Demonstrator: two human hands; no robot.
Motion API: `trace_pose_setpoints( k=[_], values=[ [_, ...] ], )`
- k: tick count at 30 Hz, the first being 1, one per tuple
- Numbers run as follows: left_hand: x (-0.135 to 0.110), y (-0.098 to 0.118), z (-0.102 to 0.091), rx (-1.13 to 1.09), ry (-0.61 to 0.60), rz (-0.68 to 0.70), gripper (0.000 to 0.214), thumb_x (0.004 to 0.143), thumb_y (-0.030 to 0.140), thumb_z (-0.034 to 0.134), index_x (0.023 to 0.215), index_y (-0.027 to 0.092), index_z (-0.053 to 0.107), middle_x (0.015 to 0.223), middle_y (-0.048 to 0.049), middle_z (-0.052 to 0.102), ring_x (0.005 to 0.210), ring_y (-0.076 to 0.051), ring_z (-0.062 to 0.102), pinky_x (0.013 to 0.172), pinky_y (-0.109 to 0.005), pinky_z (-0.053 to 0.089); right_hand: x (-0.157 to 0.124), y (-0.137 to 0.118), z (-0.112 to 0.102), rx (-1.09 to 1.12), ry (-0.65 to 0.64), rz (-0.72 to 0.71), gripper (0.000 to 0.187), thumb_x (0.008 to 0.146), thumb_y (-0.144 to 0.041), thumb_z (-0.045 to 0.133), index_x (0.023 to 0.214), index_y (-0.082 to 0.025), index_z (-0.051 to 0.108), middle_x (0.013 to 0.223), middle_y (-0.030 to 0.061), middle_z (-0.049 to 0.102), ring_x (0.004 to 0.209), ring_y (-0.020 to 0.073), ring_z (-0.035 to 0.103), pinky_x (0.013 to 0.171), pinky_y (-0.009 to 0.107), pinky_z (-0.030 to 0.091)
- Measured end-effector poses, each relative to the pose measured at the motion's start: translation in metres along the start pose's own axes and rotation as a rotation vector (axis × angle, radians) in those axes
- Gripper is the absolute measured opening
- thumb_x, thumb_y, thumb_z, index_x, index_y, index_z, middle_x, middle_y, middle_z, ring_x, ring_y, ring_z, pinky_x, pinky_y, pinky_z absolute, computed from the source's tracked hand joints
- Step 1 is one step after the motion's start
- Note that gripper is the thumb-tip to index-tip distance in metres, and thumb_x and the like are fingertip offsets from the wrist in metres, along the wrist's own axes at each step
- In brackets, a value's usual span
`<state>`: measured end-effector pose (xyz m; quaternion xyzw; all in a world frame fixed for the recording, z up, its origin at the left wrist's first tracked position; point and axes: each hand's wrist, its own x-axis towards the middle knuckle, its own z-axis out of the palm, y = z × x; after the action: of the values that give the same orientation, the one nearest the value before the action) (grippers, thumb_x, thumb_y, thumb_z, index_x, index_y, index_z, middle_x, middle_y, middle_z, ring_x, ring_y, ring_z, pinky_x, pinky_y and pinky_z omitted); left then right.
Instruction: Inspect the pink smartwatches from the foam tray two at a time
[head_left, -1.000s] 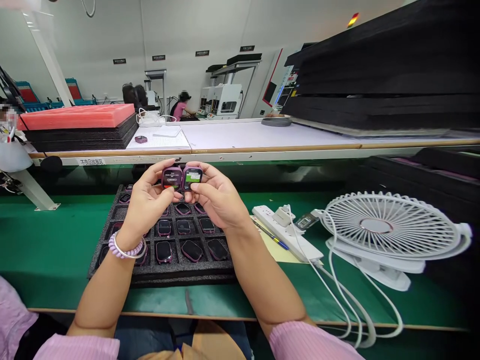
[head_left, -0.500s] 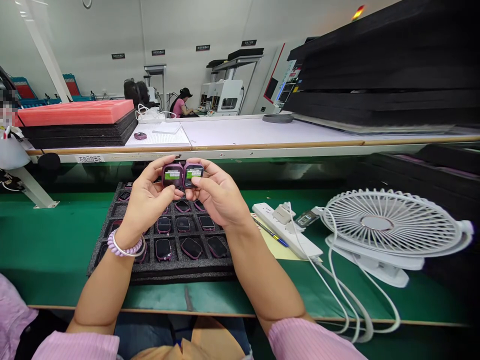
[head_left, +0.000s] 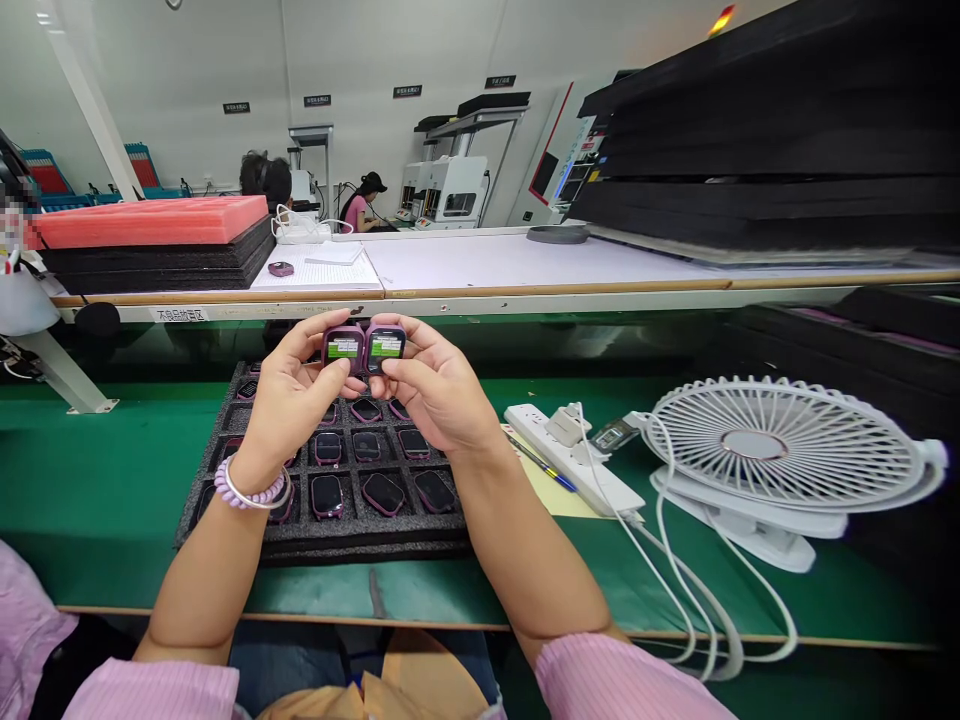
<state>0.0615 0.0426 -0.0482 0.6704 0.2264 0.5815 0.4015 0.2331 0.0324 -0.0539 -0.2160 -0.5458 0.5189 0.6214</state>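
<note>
My left hand (head_left: 300, 385) is closed on a purple-framed smartwatch body (head_left: 343, 345), thumb at the lower edge of its lit screen. A second smartwatch body (head_left: 385, 343) is gripped by my right hand (head_left: 435, 385), its thumb on the lower part of the glass. Both stand side by side, about touching, with green and white blocks on their screens. Below them lies a black foam tray (head_left: 300, 548), its compartments holding several more purple watch bodies with dark screens. My hands and forearms hide parts of the tray.
Right of the tray are a white power strip (head_left: 559, 455), a pen (head_left: 551, 470) on yellow paper and a white fan (head_left: 780, 450) with trailing cables. A raised shelf (head_left: 465, 262) crosses behind, carrying red foam (head_left: 157, 222) and stacked black foam (head_left: 750, 150). Two people sit beyond.
My left thumb has shifted up onto its watch's screen. My right thumb has slid slightly down its watch's glass. Both watches remain held in nearly the same place.
</note>
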Motion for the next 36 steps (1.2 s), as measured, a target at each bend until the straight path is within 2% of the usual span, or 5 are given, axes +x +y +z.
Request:
trace_pose_setpoints(
  k=[4, 10, 15, 25, 36],
  values=[
    [-0.0002, 0.0013, 0.0006, 0.004, 0.002, -0.001, 0.047, 0.083, 0.019, 0.071, 0.130, 0.020, 0.064, 0.113, -0.0057, 0.075, 0.066, -0.011, 0.074, 0.066, -0.020, 0.066, 0.0005, -0.0007, 0.0004, 0.020, 0.020, 0.012, 0.049, 0.069, -0.020, 0.074, 0.116, -0.020, 0.061, 0.085, -0.0040, 0.068, 0.058, 0.0098, 0.062, 0.057, 0.023, 0.052],
    [0.0004, 0.0038, 0.0014, 0.000, 0.048, -0.032, 0.031, 0.085, 0.030, 0.076, 0.114, 0.020, 0.070, 0.095, -0.0021, 0.074, 0.057, -0.010, 0.069, 0.053, -0.018, 0.060, 0.0014, -0.0014, 0.0015, 0.018, 0.000, 0.045, 0.041, 0.077, -0.035, 0.079, 0.111, -0.018, 0.063, 0.079, -0.0036, 0.065, 0.053, 0.0097, 0.059, 0.051, 0.022, 0.048],
    [0.0001, 0.0049, 0.0028, -0.003, 0.076, -0.043, 0.031, 0.083, 0.034, 0.081, 0.109, 0.020, 0.071, 0.089, -0.0006, 0.072, 0.053, -0.008, 0.067, 0.050, -0.016, 0.057, 0.0010, -0.0012, 0.0032, 0.025, 0.004, 0.054, 0.041, 0.077, -0.038, 0.082, 0.109, -0.018, 0.065, 0.078, -0.0037, 0.065, 0.051, 0.0092, 0.059, 0.050, 0.021, 0.048],
    [0.0002, 0.0053, 0.0041, 0.014, 0.094, -0.043, 0.030, 0.081, 0.032, 0.082, 0.107, 0.020, 0.071, 0.088, 0.0008, 0.072, 0.052, -0.008, 0.067, 0.048, -0.014, 0.055, 0.0007, -0.0018, 0.0033, -0.002, 0.001, 0.053, 0.042, 0.079, -0.041, 0.082, 0.109, -0.019, 0.064, 0.082, -0.0029, 0.065, 0.052, 0.0090, 0.060, 0.048, 0.020, 0.046],
    [-0.0002, 0.0029, 0.0017, 0.047, 0.048, -0.005, 0.038, 0.082, 0.029, 0.081, 0.117, 0.022, 0.068, 0.095, -0.0012, 0.073, 0.058, -0.009, 0.067, 0.054, -0.016, 0.059, 0.0003, -0.0013, 0.0010, -0.013, -0.013, 0.023, 0.042, 0.076, -0.029, 0.079, 0.114, -0.020, 0.063, 0.082, -0.0031, 0.066, 0.055, 0.0097, 0.060, 0.052, 0.022, 0.048]
  ],
)
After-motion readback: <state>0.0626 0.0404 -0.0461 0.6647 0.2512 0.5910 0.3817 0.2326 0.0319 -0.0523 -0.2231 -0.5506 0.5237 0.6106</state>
